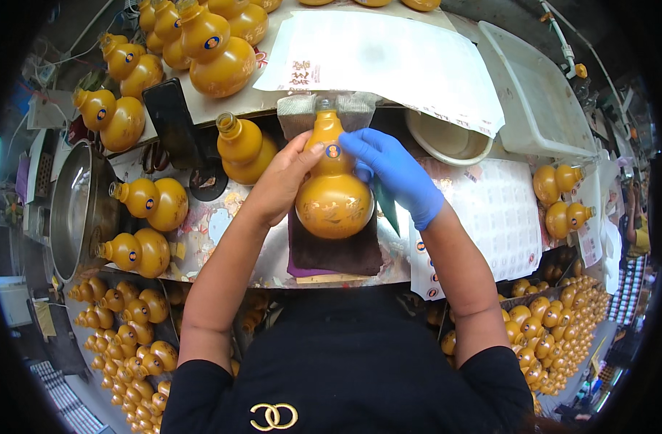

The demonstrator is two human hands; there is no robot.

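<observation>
A yellow gourd-shaped bottle (334, 206) with dark lettering on its lower bulb lies tilted on a dark cloth pad, its glass neck away from me. My bare left hand (291, 170) is closed around its left side, thumb beside a small blue-and-orange round sticker (333, 151) on the upper bulb. In a blue glove, my right hand (396, 170) grips the bottle from the right, its fingertips near that sticker. A green pointed flat piece (386, 208) shows under the right palm; whether the hand holds it, I cannot make out. The dark cloth (334, 249) lies beneath the bottle.
Right of me lies a sheet of round stickers (490, 217). A large printed white sheet (382, 54) covers the far side, above a white bowl (447, 141). More gourd bottles (248, 148) stand left. A metal basin (81, 210) and a plastic tray (537, 94) flank the bench.
</observation>
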